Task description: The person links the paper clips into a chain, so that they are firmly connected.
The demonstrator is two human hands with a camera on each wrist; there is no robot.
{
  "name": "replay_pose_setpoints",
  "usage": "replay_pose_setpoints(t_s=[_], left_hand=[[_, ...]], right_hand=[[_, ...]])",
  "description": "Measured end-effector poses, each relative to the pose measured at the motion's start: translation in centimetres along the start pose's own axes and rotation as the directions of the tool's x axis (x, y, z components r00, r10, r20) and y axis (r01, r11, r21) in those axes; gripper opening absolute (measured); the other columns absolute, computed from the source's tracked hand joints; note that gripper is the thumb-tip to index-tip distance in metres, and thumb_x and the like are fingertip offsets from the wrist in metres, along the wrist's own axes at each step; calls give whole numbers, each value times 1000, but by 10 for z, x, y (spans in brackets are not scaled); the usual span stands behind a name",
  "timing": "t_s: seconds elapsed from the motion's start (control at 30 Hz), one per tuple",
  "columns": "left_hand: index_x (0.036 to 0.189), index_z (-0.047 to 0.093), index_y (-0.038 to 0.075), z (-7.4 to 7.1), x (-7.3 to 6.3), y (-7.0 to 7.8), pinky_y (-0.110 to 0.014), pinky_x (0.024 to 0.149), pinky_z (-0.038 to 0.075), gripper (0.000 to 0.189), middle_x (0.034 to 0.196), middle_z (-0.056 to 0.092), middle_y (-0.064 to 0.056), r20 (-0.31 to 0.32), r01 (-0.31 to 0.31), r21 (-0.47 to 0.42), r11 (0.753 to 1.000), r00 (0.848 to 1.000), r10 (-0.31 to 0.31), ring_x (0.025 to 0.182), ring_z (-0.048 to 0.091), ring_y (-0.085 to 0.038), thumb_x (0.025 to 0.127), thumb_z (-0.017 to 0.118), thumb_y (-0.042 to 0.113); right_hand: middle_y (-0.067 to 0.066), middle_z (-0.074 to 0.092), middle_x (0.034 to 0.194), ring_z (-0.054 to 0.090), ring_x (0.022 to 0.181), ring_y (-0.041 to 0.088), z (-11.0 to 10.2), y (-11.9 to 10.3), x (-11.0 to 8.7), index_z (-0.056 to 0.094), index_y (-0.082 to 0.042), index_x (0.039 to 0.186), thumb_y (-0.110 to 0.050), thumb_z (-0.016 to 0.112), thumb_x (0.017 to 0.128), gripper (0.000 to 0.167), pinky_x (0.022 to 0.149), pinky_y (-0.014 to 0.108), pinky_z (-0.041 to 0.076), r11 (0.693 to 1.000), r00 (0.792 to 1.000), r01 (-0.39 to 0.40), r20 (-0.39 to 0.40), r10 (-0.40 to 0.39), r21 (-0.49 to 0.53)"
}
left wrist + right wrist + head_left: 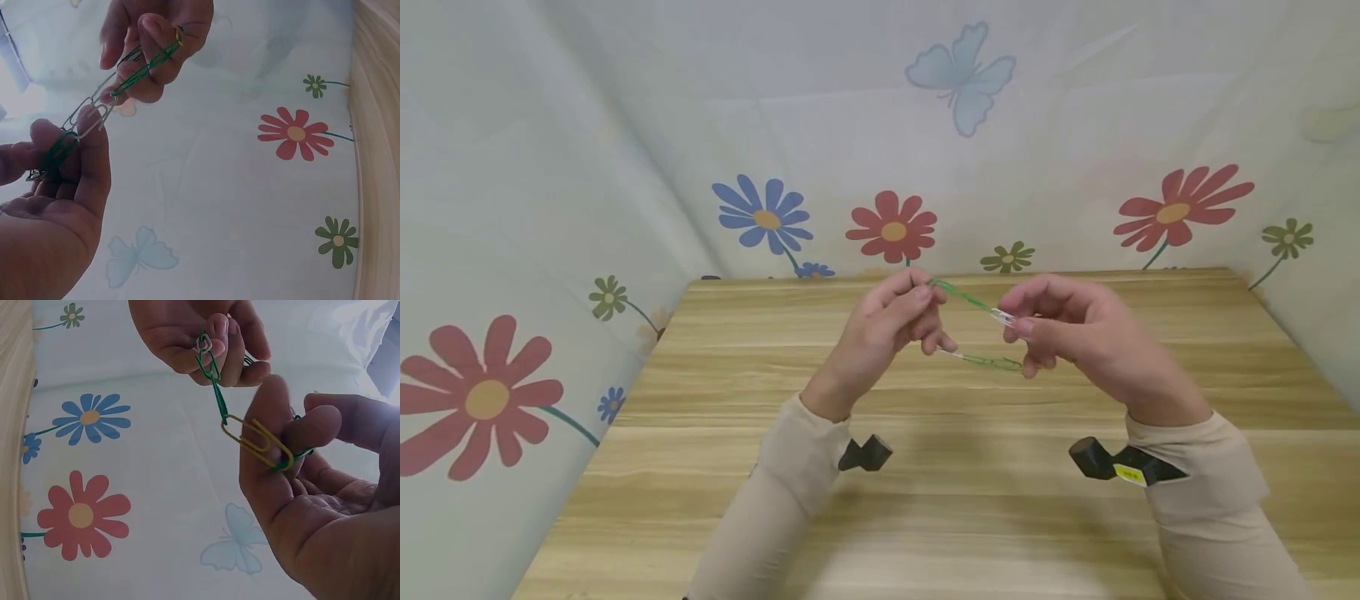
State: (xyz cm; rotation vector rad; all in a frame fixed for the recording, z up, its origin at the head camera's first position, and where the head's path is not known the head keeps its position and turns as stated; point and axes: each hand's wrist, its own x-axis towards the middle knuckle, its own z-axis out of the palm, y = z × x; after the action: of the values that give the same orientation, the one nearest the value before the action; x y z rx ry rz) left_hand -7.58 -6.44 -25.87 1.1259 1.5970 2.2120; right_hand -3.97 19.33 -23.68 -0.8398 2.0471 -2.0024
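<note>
A chain of linked paper clips (966, 296) hangs in a loop between the two hands, above the table. Thumb and index finger of the left hand (891, 321) pinch its upper strand at a green clip. On the other side the right hand (1093, 342) pinches the chain beside a white clip (1002, 317). A lower strand of green clips (992, 362) runs between the lower fingers of both hands. In the right wrist view a yellow paper clip (257, 442) lies against a right finger. Parts of the chain are hidden behind the fingers.
Below the hands is a wood-grain table (970, 517). A pale cloth printed with flowers and a butterfly (962, 79) hangs behind it and along its left side. Black wrist mounts (865, 454) sit on both beige sleeves.
</note>
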Motion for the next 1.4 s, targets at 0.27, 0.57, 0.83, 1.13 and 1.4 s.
replay_pose_setpoints(t_s=[0.27, 0.57, 0.83, 1.13, 1.4], left_hand=[[123, 53, -16, -9, -2, 5, -39, 78, 58, 32, 77, 50, -12, -46, -24, 36, 999, 999, 26, 69, 52, -21, 98, 46, 4], [131, 47, -14, -14, -3, 9, -33, 76, 55, 38, 101, 64, -10, -46, -31, 52, 998, 998, 33, 86, 61, -25, 93, 50, -9], [134, 53, -10, -15, -3, 13, -33, 81, 56, 38, 118, 68, -16, -19, 9, 185, 983, 1000, -6, 102, 66, -27, 96, 54, -12], [132, 65, 4, -5, -9, 27, -40, 81, 56, 48, 130, 64, -2, 15, 38, 593, 804, 998, -58, 104, 62, -16, 92, 48, -16], [126, 68, 6, 0, -9, 25, -28, 79, 55, 40, 122, 67, -3, -16, 90, 701, 708, 994, -111, 91, 64, -13, 94, 51, -11]], right_hand=[[6, 58, 84, 59, 67, 23, -4, 5, -2, 63, 4, 118, 14, 44, 99, 29, 68, 31, 56, 969, 988, 155, -41, -150, 195], [18, 65, 96, 63, 78, 24, -8, 10, 5, 54, 12, 125, 22, 28, 97, 39, 78, 39, 58, 808, 942, 297, -16, -336, 509], [15, 64, 86, 64, 74, 26, -8, 9, 4, 55, 8, 124, 18, 33, 98, 35, 91, 49, 54, 883, 965, 245, -18, -260, 401], [13, 61, 78, 63, 63, 29, 3, 4, 1, 66, -5, 114, -6, 62, 100, 14, 69, 33, 56, 959, 996, -55, 53, 73, -277], [8, 50, 69, 64, 66, 24, 0, 16, 9, 59, 0, 112, 6, 33, 107, 27, 101, 46, 49, 971, 965, 156, 179, -189, 183]])
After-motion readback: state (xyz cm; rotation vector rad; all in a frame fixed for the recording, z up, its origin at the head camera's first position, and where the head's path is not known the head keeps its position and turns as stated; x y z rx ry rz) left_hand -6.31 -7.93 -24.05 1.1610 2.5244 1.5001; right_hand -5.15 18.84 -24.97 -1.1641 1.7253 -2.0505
